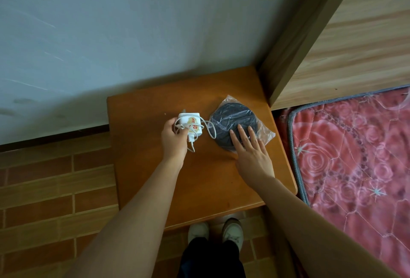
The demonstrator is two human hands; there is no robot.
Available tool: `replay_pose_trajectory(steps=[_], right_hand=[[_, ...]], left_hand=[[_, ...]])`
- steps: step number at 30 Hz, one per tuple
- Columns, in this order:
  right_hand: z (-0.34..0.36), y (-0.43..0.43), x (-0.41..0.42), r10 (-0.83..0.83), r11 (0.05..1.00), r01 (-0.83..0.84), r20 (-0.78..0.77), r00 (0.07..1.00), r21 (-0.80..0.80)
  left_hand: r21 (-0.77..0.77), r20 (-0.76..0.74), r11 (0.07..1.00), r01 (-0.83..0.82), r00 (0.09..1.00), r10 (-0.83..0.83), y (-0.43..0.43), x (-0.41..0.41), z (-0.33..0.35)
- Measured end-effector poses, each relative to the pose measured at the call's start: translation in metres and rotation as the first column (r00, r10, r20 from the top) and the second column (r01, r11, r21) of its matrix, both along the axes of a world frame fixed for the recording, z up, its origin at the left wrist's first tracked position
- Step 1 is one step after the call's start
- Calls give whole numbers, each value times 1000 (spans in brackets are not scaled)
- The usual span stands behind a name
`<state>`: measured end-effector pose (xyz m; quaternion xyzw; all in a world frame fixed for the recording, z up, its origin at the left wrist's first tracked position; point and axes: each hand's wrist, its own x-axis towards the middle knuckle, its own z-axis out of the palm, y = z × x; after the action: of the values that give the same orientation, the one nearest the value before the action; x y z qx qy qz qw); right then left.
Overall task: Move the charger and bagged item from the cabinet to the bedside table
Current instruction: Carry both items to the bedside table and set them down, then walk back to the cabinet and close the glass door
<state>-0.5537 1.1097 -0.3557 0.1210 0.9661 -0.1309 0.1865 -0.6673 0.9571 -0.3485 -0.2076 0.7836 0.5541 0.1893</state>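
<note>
On the bedside table (144, 166), left hand (174, 137) grips the charger (190, 125); right hand (253, 155), fingers spread, presses the clear bag (264, 131) holding what looks like a dark coil (230, 120).

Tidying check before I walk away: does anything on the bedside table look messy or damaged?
Only slightly: the charger, held by the left hand, has its white cable looping loose toward the bagged item. No damage shows.

A red rose-patterned mattress (355, 144) lies against a wooden headboard (355, 44), above brick-patterned floor (55, 189).
</note>
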Motion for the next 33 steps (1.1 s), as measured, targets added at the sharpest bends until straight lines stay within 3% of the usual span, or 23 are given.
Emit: replay_pose_trajectory(steps=[10, 15, 17, 20, 25, 33], right_hand=[[28, -4, -7, -18, 999, 19, 28, 999, -29], [58, -4, -10, -38, 998, 35, -52, 998, -57], [78, -6, -11, -45, 996, 30, -172, 984, -90], [117, -9, -11, -34, 995, -7, -391, 920, -104], [207, -23, -9, 67, 983, -153, -575, 815, -103], [378, -72, 17, 237, 892, -451, -814, 530, -34]], left_hand=[[-241, -33, 953, 184, 980, -197, -14, 6, 19], [-308, -73, 914, 263, 952, -298, -20, 11, 49], [-327, -105, 889, 320, 923, -371, -26, 17, 67], [-443, -190, 825, 352, 862, -470, -39, 25, 108], [-711, -341, 646, 277, 667, -662, -66, 45, 212], [-792, -483, 609, -40, 651, -586, -142, 121, 379]])
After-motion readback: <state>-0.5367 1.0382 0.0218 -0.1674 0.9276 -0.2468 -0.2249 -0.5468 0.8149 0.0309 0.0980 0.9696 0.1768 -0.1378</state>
